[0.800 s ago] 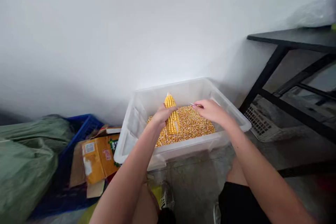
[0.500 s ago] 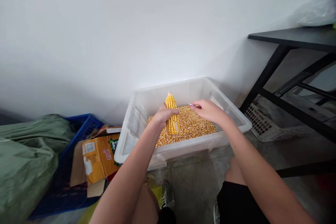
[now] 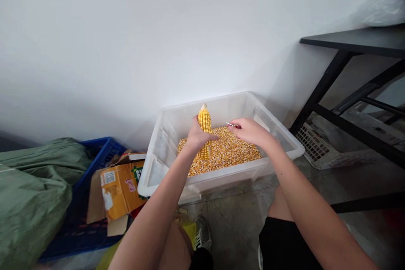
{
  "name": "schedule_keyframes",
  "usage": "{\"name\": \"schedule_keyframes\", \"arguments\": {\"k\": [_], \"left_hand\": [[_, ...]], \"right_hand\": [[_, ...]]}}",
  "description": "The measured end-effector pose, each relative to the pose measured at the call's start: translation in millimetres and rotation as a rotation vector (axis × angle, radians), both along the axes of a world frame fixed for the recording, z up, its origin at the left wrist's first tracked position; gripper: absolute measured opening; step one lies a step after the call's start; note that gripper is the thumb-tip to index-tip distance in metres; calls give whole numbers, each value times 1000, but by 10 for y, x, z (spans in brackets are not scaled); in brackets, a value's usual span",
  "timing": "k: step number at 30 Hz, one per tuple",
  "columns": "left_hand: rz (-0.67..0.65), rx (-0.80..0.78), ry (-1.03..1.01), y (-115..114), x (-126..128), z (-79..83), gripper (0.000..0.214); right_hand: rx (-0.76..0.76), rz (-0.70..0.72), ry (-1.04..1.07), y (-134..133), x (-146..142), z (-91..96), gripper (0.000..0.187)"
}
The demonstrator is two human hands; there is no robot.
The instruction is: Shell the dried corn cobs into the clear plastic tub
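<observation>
While left hand (image 3: 199, 137) grips corn cob (image 3: 205, 122), plastic tub (image 3: 221, 105) holds kernels (image 3: 236, 149).

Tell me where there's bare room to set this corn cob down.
Inside the clear plastic bin, bare bottom shows between its far wall and the corn kernels. Concrete floor lies open between the bin and the black table leg. Crowded left of the bin: cardboard box, blue crate, green sack.

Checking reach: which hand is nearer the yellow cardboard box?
Left. The left hand, gripping a corn cob in the clear plastic bin, is nearer the yellow cardboard box; the right hand, pinching a small metal pick, is farther, beyond the cob.
</observation>
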State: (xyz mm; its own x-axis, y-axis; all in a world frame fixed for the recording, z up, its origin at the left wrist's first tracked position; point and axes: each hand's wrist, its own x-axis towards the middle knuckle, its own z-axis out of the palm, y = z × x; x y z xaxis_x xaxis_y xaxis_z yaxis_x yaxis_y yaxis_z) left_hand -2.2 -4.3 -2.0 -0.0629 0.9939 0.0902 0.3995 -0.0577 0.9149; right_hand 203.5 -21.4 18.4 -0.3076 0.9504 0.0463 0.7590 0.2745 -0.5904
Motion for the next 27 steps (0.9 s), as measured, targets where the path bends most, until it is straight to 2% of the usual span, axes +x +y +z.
{"name": "schedule_keyframes", "arguments": {"k": [2, 7, 12, 14, 19, 22, 27], "left_hand": [[-17, 17, -11, 1, 4, 7, 102], [-5, -52, -69, 11, 35, 28, 76], [-29, -32, 3, -16, 42, 71, 99], [-34, -28, -19, -36, 40, 96, 100], [-130, -99, -198, -75, 35, 145, 73], [-214, -161, -331, -93, 52, 162, 55], [-195, -182, -354, -101, 78, 178, 46]], "right_hand": [[-2, -3, 11, 9, -3, -2, 30], [-8, 9, 17, 25, -1, 1, 31], [-38, 9, 15, 27, 10, 5, 28], [-27, 15, 24, 12, -2, 20, 27], [72, 104, 30, -77, -101, 109, 32], [137, 79, -33, -134, -163, 155, 34], [174, 57, -175, -211, -189, 199, 39]]}}
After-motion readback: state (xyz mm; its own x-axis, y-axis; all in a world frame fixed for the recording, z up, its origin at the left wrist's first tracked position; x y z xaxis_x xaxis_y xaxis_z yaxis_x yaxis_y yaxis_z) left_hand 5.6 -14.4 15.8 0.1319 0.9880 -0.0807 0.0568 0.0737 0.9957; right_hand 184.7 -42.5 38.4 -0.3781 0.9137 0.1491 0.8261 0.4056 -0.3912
